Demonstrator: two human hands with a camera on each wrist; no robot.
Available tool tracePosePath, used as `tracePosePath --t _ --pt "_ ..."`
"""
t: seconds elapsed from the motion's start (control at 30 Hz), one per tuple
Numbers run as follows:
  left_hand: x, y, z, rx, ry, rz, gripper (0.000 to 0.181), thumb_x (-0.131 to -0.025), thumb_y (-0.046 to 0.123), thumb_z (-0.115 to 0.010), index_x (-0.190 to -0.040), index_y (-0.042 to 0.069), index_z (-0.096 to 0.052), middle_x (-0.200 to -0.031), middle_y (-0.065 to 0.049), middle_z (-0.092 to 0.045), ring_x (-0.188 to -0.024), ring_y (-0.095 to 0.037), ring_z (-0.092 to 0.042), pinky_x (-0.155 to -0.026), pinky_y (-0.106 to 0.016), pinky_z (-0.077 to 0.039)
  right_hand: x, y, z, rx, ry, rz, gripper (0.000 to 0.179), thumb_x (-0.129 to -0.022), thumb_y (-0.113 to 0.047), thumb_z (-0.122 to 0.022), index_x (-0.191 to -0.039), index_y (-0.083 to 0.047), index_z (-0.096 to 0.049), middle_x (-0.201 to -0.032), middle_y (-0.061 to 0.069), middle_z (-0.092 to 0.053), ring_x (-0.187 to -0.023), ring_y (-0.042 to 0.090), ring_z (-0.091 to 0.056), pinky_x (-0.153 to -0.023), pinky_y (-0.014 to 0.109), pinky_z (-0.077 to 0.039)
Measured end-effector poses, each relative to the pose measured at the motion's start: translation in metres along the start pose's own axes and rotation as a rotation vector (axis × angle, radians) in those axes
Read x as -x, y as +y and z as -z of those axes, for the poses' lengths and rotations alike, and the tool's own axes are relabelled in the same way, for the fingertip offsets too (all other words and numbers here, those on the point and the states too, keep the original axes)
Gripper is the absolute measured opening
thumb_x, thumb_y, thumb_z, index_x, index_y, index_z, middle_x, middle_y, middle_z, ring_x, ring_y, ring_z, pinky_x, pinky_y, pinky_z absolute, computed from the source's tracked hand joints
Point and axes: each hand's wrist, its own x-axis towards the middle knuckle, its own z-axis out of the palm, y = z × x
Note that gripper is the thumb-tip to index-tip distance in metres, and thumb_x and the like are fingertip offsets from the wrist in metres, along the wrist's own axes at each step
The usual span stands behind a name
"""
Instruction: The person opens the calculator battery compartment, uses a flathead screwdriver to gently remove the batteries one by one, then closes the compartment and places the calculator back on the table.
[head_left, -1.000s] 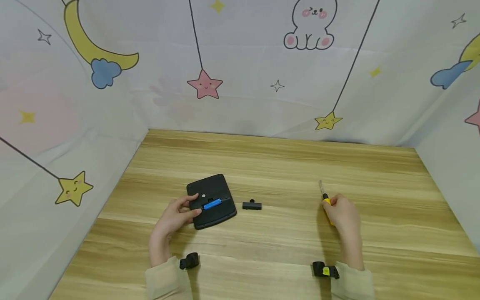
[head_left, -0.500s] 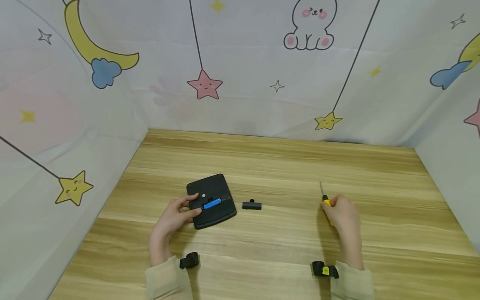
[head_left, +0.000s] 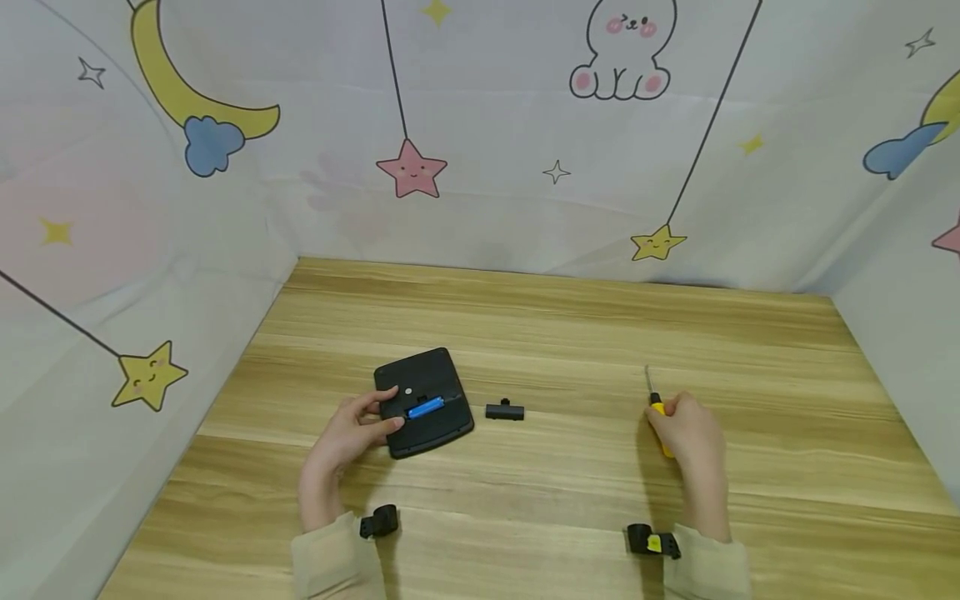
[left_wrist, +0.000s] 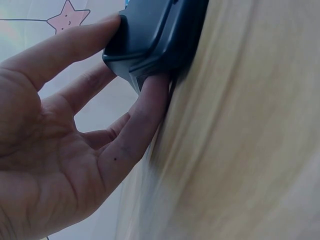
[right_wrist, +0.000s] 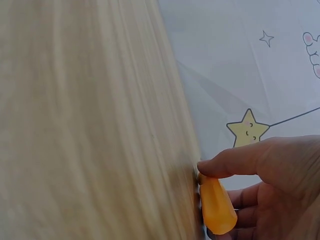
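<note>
A flat black device (head_left: 423,375), calculator-like in shape, lies back side up in the head view. A blue battery (head_left: 426,407) shows in its uncovered compartment. My left hand (head_left: 348,429) grips its left edge, thumb and a finger on the back; in the left wrist view another finger reaches under the dark casing (left_wrist: 145,42). Right of the device lies a small black battery cover (head_left: 505,412). Farther right, my right hand (head_left: 693,429) pinches a screwdriver (head_left: 657,407) with a yellow handle, its shaft pointing away from me. In the right wrist view the handle (right_wrist: 216,207) is low beside the tabletop.
The wood-grain table (head_left: 562,483) meets a white cloth backdrop (head_left: 495,217) at the back and sides, printed with stars and a moon. Black wrist cameras (head_left: 384,520) sit at both sleeves.
My right hand and the screwdriver have shifted slightly to the right and toward me, and more of the yellow handle shows. The left hand and the device stay in place.
</note>
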Motion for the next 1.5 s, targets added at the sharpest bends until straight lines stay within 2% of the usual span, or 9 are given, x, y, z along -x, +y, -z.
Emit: tracePosePath --t 0.17,0.33,0.57,1.17,1.5 --pt "-0.0003 -0.0004 -0.0003 -0.004 0.002 -0.005 0.058 -0.088 0.014 -0.068 -0.142 0.011 -0.048 -0.13 -0.023 -0.032 -0.093 -0.02 -0.059 -0.076 -0.027 -0.053 0.0017 0.001 0.0008 -0.008 -0.019 -0.006 0.032 -0.09 -0.031 -0.058 -0.092 0.001 -0.053 -0.084 0.016 -0.058 -0.07 0.024 -0.052 -0.055 0.027 -0.035" --pt "-0.0001 0.0 -0.0003 -0.001 0.001 -0.006 0.058 -0.088 0.014 -0.068 -0.142 0.011 -0.048 -0.13 -0.023 -0.032 -0.092 -0.02 -0.059 -0.076 -0.027 -0.054 0.0017 0.0028 0.0014 -0.002 -0.027 -0.014 0.032 -0.09 -0.033 -0.057 -0.092 -0.001 -0.053 -0.091 0.018 -0.06 -0.073 0.025 -0.053 -0.055 0.027 -0.035" --pt "0.0006 0.0001 -0.0002 0.0 -0.001 -0.003 0.058 -0.089 0.014 -0.068 -0.142 0.011 -0.047 -0.131 -0.024 -0.031 -0.092 -0.02 -0.059 -0.076 -0.027 -0.053 0.0019 0.0057 0.0043 0.005 -0.037 -0.015 0.034 -0.09 -0.032 -0.056 -0.095 0.001 -0.053 -0.082 0.015 -0.057 -0.07 0.024 -0.052 -0.054 0.028 -0.034" --pt "0.0005 0.001 -0.0006 -0.002 -0.004 -0.007 0.058 -0.089 0.014 -0.068 -0.143 0.011 -0.047 -0.133 -0.024 -0.031 -0.094 -0.021 -0.058 -0.077 -0.028 -0.053 0.0045 0.0043 0.0087 -0.009 -0.068 -0.012 0.04 -0.092 -0.034 -0.055 -0.101 0.005 -0.053 -0.083 0.016 -0.057 -0.068 0.022 -0.051 -0.053 0.027 -0.036" --pt "-0.0027 -0.0019 -0.0001 0.005 -0.011 -0.017 0.058 -0.089 0.012 -0.067 -0.143 0.009 -0.046 -0.132 -0.024 -0.031 -0.095 -0.021 -0.059 -0.074 -0.024 -0.053 0.0042 0.0048 0.0095 -0.016 -0.034 -0.029 0.048 -0.093 -0.041 -0.055 -0.107 0.005 -0.055 -0.099 0.025 -0.063 -0.078 0.031 -0.058 -0.057 0.031 -0.04"
